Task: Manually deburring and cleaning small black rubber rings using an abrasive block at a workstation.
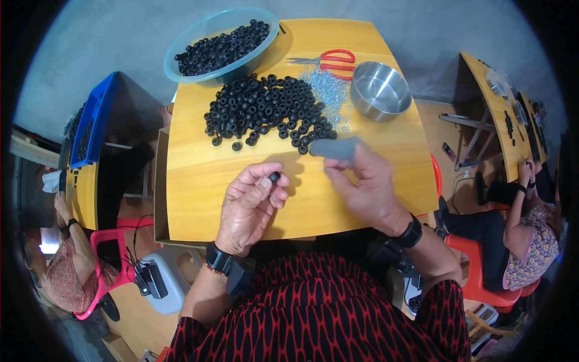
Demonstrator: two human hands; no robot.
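Note:
My left hand [246, 205] pinches a small black bead-shaped piece [274, 177] between thumb and fingers, above the front half of the yellow table [199, 199]. My right hand [371, 190] is raised to its right, blurred by motion. A grey strip or covering [335, 148] shows at its index finger; whether it is worn or held I cannot make out. Beyond both hands spreads a heap of black ring-like pieces [259, 105], with open holes in many of them. Against its right side lies a pile of small pale, shiny bits [332, 99], too fine to name.
A translucent bowl [175, 57] full of black pieces stands at the far left of the table. Red-handled scissors [338, 57] lie beside a steel bowl [381, 90]. Two people sit at other tables, left and right; a blue tray [90, 127] is on the left one.

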